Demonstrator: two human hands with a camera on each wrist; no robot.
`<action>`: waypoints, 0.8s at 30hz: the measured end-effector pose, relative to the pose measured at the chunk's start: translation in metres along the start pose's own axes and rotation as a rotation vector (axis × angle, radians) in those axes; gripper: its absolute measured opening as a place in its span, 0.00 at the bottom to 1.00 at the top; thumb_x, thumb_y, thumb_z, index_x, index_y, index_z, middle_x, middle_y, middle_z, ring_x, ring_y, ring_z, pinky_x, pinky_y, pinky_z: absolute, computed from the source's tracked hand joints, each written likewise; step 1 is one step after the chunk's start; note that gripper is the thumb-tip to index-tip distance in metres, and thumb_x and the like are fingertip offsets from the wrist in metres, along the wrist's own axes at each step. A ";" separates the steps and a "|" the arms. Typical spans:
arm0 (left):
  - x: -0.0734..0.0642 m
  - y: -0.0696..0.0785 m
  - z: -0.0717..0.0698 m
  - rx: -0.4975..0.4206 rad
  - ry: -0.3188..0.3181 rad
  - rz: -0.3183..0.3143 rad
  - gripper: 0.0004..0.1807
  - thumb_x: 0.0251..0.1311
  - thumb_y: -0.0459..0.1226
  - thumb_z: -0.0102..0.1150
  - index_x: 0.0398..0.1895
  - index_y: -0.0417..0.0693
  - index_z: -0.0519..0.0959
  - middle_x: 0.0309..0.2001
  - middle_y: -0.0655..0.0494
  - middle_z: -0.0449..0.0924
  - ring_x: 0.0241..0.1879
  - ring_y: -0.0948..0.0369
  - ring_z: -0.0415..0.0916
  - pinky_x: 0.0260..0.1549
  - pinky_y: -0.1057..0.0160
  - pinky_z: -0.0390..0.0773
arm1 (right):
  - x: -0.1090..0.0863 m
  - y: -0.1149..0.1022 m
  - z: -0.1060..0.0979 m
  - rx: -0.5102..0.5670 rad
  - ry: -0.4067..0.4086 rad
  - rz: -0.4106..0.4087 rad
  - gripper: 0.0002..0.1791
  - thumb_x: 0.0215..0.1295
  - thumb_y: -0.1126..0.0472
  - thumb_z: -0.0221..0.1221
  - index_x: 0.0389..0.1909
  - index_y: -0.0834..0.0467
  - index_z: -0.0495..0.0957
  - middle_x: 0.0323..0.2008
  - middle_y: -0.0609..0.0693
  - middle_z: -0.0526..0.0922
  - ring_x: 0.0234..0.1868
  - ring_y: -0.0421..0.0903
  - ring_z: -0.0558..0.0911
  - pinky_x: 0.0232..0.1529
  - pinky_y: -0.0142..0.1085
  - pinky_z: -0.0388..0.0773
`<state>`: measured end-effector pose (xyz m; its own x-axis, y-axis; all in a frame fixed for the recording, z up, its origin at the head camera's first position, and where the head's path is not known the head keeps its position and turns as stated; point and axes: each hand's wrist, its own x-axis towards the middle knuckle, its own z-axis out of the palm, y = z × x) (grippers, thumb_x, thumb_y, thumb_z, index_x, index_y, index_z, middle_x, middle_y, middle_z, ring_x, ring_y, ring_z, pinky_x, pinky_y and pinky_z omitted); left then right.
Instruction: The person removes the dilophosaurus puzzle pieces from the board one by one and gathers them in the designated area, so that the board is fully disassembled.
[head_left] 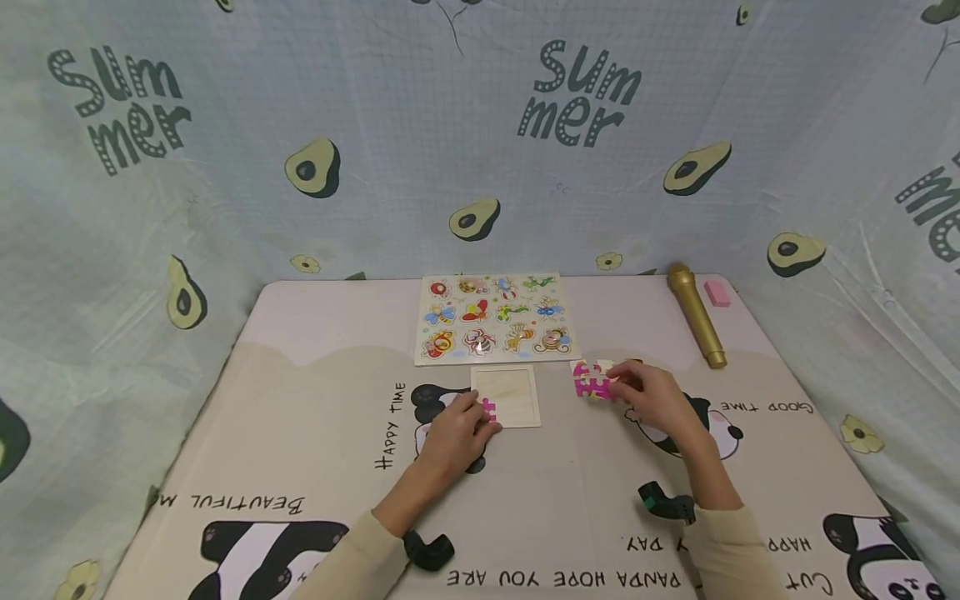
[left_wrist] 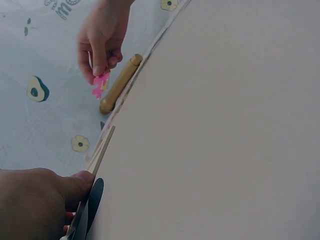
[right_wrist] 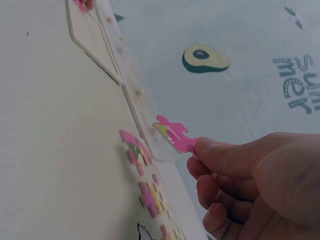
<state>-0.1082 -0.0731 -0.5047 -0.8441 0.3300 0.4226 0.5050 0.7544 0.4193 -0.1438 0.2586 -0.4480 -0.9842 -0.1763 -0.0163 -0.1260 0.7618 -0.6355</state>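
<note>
My left hand (head_left: 453, 433) is at the left side of a small square wooden puzzle tray (head_left: 517, 396), its thumb against the tray's edge in the left wrist view. Inside the tray, by the left fingertips, lies a pink jigsaw piece (head_left: 490, 409). Between thumb and forefinger my right hand (head_left: 656, 398) pinches another pink piece, a jigsaw piece with a yellow-green patch (right_wrist: 175, 135). It is raised over a cluster of loose pink and yellow jigsaw pieces (right_wrist: 148, 197), which lies to the right of the tray.
Behind the tray lies a board with insect pictures (head_left: 459, 329). A gold microphone-shaped object (head_left: 697, 317) and a pink block (head_left: 717, 292) are at the back right. The patterned cloth wall (head_left: 390, 167) rises behind the table's far edge.
</note>
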 end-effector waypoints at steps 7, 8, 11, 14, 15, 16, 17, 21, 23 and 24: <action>0.000 0.000 0.000 0.008 -0.001 -0.002 0.12 0.56 0.43 0.73 0.31 0.43 0.85 0.46 0.49 0.81 0.42 0.59 0.78 0.45 0.62 0.84 | -0.007 0.010 -0.003 0.003 0.011 0.009 0.10 0.70 0.59 0.61 0.48 0.59 0.82 0.35 0.52 0.83 0.33 0.45 0.76 0.30 0.29 0.75; 0.000 0.000 0.000 0.009 -0.001 -0.002 0.12 0.56 0.43 0.73 0.31 0.43 0.85 0.46 0.49 0.81 0.42 0.59 0.78 0.45 0.62 0.84 | -0.008 0.011 -0.003 -0.001 0.004 0.005 0.10 0.70 0.59 0.61 0.48 0.59 0.82 0.35 0.52 0.83 0.33 0.45 0.76 0.29 0.29 0.75; 0.000 0.000 0.000 0.008 0.003 -0.002 0.12 0.56 0.43 0.73 0.30 0.43 0.85 0.45 0.50 0.81 0.42 0.59 0.78 0.44 0.62 0.84 | -0.009 0.013 -0.004 -0.018 -0.021 0.001 0.10 0.70 0.60 0.60 0.48 0.59 0.83 0.36 0.52 0.83 0.34 0.45 0.75 0.30 0.29 0.75; 0.000 0.000 0.000 0.007 0.008 0.001 0.12 0.56 0.43 0.73 0.31 0.43 0.85 0.45 0.49 0.81 0.41 0.59 0.78 0.44 0.62 0.84 | -0.010 0.016 -0.003 -0.026 -0.057 0.018 0.10 0.70 0.60 0.60 0.48 0.59 0.83 0.37 0.51 0.84 0.35 0.45 0.76 0.32 0.30 0.75; 0.000 0.000 0.000 0.008 0.010 0.003 0.12 0.56 0.43 0.73 0.31 0.43 0.85 0.45 0.50 0.81 0.41 0.59 0.78 0.44 0.62 0.84 | -0.011 0.017 -0.003 -0.027 -0.067 0.025 0.10 0.70 0.59 0.61 0.47 0.59 0.84 0.38 0.51 0.84 0.36 0.45 0.76 0.33 0.30 0.76; 0.000 0.000 0.000 0.009 0.011 0.004 0.12 0.56 0.43 0.73 0.31 0.43 0.85 0.45 0.50 0.81 0.41 0.59 0.78 0.45 0.62 0.84 | -0.011 0.018 -0.003 -0.031 -0.076 0.029 0.10 0.70 0.59 0.61 0.47 0.59 0.84 0.38 0.51 0.84 0.36 0.45 0.76 0.33 0.31 0.76; 0.000 0.000 0.000 0.011 0.011 0.005 0.12 0.56 0.43 0.73 0.31 0.43 0.85 0.45 0.50 0.81 0.41 0.59 0.78 0.45 0.62 0.84 | -0.012 0.019 -0.003 -0.033 -0.082 0.033 0.10 0.69 0.59 0.61 0.46 0.59 0.84 0.38 0.51 0.84 0.36 0.45 0.76 0.34 0.31 0.76; 0.000 0.000 0.000 0.014 0.021 0.018 0.12 0.55 0.43 0.73 0.30 0.43 0.85 0.42 0.51 0.80 0.39 0.60 0.77 0.42 0.63 0.84 | -0.013 0.023 -0.003 -0.043 -0.094 0.030 0.10 0.69 0.60 0.61 0.46 0.60 0.83 0.39 0.52 0.84 0.38 0.45 0.77 0.37 0.33 0.77; 0.000 -0.001 0.001 0.012 0.025 0.022 0.12 0.55 0.43 0.74 0.30 0.43 0.84 0.42 0.51 0.80 0.39 0.60 0.77 0.41 0.62 0.83 | -0.014 0.023 -0.004 -0.048 -0.093 0.025 0.10 0.69 0.60 0.62 0.46 0.61 0.83 0.39 0.52 0.84 0.38 0.46 0.77 0.38 0.34 0.78; 0.000 -0.001 0.001 0.012 0.026 0.024 0.12 0.55 0.43 0.74 0.30 0.42 0.84 0.42 0.51 0.80 0.39 0.60 0.77 0.41 0.62 0.83 | -0.015 0.023 -0.004 -0.051 -0.093 0.022 0.10 0.69 0.60 0.62 0.46 0.61 0.83 0.38 0.53 0.84 0.38 0.45 0.77 0.38 0.34 0.78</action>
<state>-0.1087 -0.0734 -0.5054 -0.8267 0.3331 0.4535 0.5225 0.7534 0.3992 -0.1328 0.2813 -0.4593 -0.9714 -0.2139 -0.1028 -0.1124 0.7962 -0.5944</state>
